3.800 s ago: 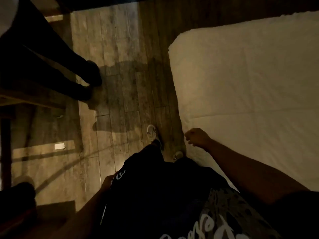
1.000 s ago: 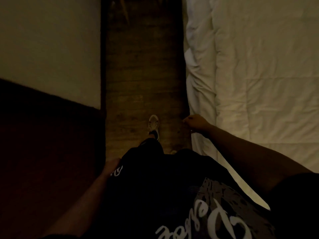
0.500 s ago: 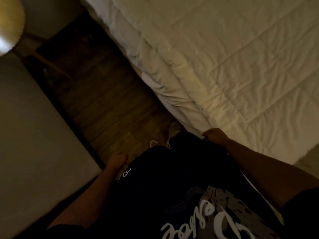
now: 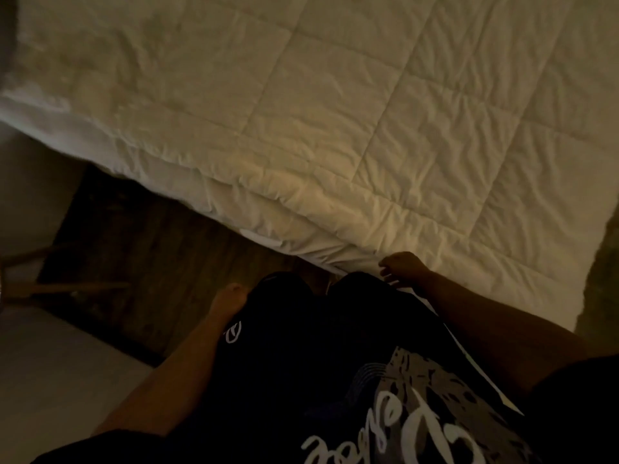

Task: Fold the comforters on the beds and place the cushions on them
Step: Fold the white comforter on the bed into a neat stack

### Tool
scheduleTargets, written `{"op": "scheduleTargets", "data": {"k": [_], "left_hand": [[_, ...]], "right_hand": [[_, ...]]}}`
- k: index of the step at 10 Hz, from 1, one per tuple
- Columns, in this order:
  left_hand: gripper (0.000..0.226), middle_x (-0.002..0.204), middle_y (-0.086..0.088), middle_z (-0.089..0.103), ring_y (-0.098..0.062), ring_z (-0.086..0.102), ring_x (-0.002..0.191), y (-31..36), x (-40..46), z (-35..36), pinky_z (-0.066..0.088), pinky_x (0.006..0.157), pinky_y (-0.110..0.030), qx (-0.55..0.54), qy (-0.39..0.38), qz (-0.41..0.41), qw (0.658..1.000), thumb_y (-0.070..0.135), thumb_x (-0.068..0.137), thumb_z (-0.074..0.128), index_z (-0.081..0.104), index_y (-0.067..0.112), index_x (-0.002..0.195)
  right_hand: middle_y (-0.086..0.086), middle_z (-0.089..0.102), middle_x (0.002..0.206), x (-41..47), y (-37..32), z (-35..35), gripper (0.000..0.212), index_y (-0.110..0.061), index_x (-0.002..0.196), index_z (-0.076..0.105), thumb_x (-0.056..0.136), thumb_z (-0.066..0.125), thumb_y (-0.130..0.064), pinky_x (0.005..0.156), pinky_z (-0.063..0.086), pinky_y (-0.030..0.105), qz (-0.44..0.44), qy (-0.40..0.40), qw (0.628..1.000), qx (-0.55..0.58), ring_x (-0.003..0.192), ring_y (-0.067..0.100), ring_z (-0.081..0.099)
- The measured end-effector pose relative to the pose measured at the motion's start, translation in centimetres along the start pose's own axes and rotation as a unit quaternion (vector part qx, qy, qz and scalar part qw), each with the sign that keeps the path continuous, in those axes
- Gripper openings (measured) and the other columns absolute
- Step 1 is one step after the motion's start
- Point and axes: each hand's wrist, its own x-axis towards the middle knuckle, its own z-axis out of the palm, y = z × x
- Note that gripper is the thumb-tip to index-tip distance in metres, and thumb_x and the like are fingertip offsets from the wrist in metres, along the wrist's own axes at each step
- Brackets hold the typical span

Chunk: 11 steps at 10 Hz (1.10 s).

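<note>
A white quilted comforter (image 4: 351, 122) covers the bed and fills the upper part of the head view, its near edge hanging over the bedside. My right hand (image 4: 403, 268) hovers at that near edge with fingers loosely curled, holding nothing. My left hand (image 4: 231, 298) hangs by my left thigh over the floor, fingers relaxed and empty. No cushion is in sight. The room is dim.
A dark wooden floor (image 4: 140, 262) runs in a narrow strip between the bed and a pale surface (image 4: 50, 380) at lower left. Wooden legs of some furniture (image 4: 50, 286) stand at the left edge. My dark trousers fill the bottom centre.
I have walked along the bedside and turned toward the bed, so the comforter now fills the view. My right hand has come to its near edge; the left stays by my thigh.
</note>
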Motion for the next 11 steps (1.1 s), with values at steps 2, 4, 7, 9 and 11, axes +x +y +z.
{"op": "scheduleTargets", "data": {"k": [2, 4, 7, 9, 11], "left_hand": [[0.037, 0.14, -0.018, 0.054, -0.03, 0.051, 0.129, 6.1, 2.9, -4.2, 0.038, 0.093, -0.028, 0.088, -0.025, 0.094, 0.991, 0.019, 0.104, 0.041, 0.057, 0.001, 0.132], [0.021, 0.128, -0.021, 0.062, -0.028, 0.061, 0.113, 11.0, 6.1, -9.6, 0.043, 0.068, -0.021, 0.101, -0.039, 0.059, 0.992, 0.023, 0.099, 0.05, 0.063, 0.019, 0.083], [0.031, 0.071, 0.002, 0.051, -0.018, 0.054, 0.077, 14.1, 11.1, -15.0, 0.042, 0.066, -0.024, 0.26, -0.066, 0.194, 0.943, 0.023, 0.097, 0.05, 0.051, 0.021, 0.067], [0.034, 0.067, 0.003, 0.048, -0.035, 0.062, 0.103, 14.0, 12.0, -15.4, 0.047, 0.084, -0.033, 0.35, -0.086, 0.2, 0.911, 0.021, 0.097, 0.051, 0.047, 0.022, 0.063], [0.029, 0.114, -0.022, 0.061, -0.034, 0.056, 0.115, 15.6, 12.5, -14.1, 0.041, 0.1, -0.036, 0.402, -0.135, 0.194, 0.885, 0.017, 0.1, 0.044, 0.063, 0.0, 0.088]], "right_hand": [[0.012, 0.064, 0.083, -0.3, -2.7, 0.7, 0.013, -0.006, 0.088, 0.063, 0.097, 0.055, -0.011, 0.062, 0.049, 0.029, -0.012, -0.008, 1.0, -0.01, 0.066, 0.02, 0.059], [0.015, 0.065, 0.116, 0.9, -2.4, 2.9, 0.029, -0.003, 0.119, 0.065, 0.096, 0.053, -0.018, 0.086, 0.049, 0.032, 0.028, 0.052, 0.995, -0.082, 0.104, 0.028, 0.062], [0.015, 0.05, 0.143, -0.7, -4.4, 10.5, 0.042, -0.004, 0.135, 0.055, 0.101, 0.047, -0.028, 0.104, 0.036, 0.029, 0.047, 0.013, 0.988, -0.146, 0.131, 0.028, 0.048], [0.012, 0.052, 0.143, -0.5, -4.6, 14.7, 0.04, -0.011, 0.131, 0.061, 0.098, 0.051, -0.033, 0.109, 0.038, 0.032, -0.006, 0.013, 0.996, -0.083, 0.13, 0.025, 0.05], [0.013, 0.06, 0.132, 0.8, -4.1, 13.7, 0.038, -0.005, 0.117, 0.067, 0.095, 0.051, -0.031, 0.098, 0.044, 0.033, 0.034, 0.068, 0.997, 0.014, 0.116, 0.026, 0.058]]}}
